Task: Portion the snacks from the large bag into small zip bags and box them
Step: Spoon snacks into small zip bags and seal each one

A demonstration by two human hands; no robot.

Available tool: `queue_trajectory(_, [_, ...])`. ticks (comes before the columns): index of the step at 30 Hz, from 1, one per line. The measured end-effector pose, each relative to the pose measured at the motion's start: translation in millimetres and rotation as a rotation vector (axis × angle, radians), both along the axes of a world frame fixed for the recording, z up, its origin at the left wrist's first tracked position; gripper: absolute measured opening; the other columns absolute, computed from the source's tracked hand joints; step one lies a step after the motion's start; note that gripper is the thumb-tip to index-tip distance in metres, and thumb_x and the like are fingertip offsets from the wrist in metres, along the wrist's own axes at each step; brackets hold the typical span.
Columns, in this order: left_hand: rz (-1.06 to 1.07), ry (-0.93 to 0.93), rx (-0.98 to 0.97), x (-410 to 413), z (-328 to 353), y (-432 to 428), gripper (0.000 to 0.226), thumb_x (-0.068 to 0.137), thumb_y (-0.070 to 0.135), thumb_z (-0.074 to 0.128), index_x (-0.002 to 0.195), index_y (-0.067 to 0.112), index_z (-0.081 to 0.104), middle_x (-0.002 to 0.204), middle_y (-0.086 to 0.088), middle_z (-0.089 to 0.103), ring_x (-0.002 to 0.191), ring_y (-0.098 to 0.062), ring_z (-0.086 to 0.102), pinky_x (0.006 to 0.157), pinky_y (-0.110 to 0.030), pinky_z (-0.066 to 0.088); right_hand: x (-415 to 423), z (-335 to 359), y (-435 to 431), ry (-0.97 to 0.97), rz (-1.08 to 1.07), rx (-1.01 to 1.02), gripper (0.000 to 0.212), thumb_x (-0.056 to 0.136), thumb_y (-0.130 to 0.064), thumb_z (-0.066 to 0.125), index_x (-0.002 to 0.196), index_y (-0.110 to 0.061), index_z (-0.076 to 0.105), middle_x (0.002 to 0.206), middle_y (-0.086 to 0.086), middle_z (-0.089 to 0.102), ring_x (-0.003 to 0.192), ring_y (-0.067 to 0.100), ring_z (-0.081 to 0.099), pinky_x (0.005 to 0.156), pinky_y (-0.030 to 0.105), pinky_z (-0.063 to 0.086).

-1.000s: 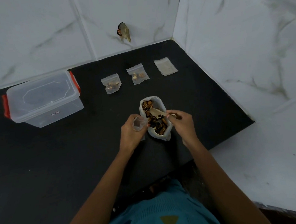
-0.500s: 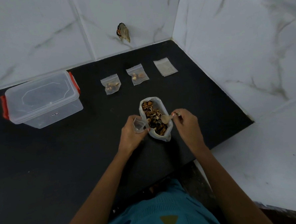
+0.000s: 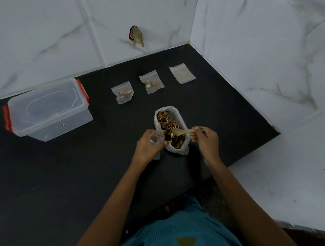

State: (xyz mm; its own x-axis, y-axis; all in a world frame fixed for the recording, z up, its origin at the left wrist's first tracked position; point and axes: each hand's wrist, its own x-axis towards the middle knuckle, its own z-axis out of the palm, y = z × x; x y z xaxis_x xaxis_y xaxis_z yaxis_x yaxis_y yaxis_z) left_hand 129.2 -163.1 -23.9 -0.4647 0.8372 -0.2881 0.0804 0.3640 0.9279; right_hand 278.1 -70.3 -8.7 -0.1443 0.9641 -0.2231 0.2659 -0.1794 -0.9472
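Now the left hand (image 3: 147,147) curls its fingers round an open small zip bag (image 3: 154,139), just beside the large snack bag (image 3: 179,151). The right hand (image 3: 206,140) pinches a wooden spoon (image 3: 183,131) in its fingers, bowl over the snacks (image 3: 165,120)

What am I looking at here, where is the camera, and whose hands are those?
There is no machine: a person works with bare hands, and one camera worn on their head looks down at a black counter. The left hand holds a small zip bag open beside the large bag of mixed snacks. The right hand holds a wooden spoon, its bowl over the snacks. Farther back lie a filled small bag, another filled bag and a flat empty bag. At the left stands a clear box with red clips, lid on.
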Motion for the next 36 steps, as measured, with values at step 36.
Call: queue_trajectory(36, [0.027, -0.072, 0.004, -4.3, -2.5, -0.1, 0.024, 0.079, 0.017, 0.071, 0.093, 0.027, 0.056, 0.109, 0.006, 0.057, 0.104, -0.008, 0.053, 0.084, -0.025, 0.044, -2.2, 7.7, 4.1, 0.072, -0.123, -0.158, 0.016, 0.094, -0.013, 0.049, 0.085, -0.011, 0.062, 0.070, -0.001, 0.060, 0.063, 0.006, 0.056, 0.062, 0.017, 0.048])
